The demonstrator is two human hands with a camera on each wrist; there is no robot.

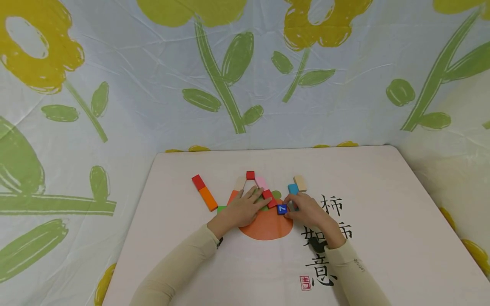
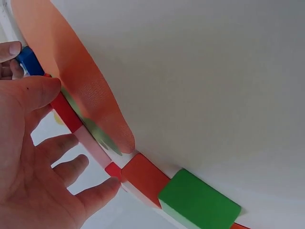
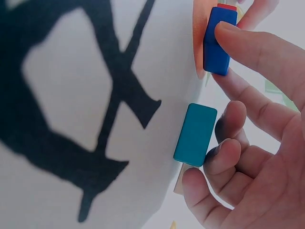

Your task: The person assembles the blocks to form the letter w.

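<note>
My right hand (image 1: 310, 212) pinches a dark blue block (image 1: 282, 209) marked with a 7 between thumb and forefinger. This block lies close to the lower end of a red block (image 1: 269, 197). Fingers spread, my left hand (image 1: 243, 211) lies over the middle of a peaked row of blocks, hiding part of it. A small red block (image 1: 250, 175) tops that row, with a pink block (image 1: 261, 182) and a beige block (image 1: 240, 184) on its two sides. An orange-red block (image 2: 145, 179) and a green block (image 2: 200, 198) continue the row at left.
An orange block (image 1: 208, 199) and a red block (image 1: 198, 182) form a slanted line at the left. Near my right fingers stand a light blue block (image 1: 293, 189) and a beige block (image 1: 300, 183). The tabletop (image 1: 183, 263) carries a printed persimmon (image 1: 266, 229) and black characters.
</note>
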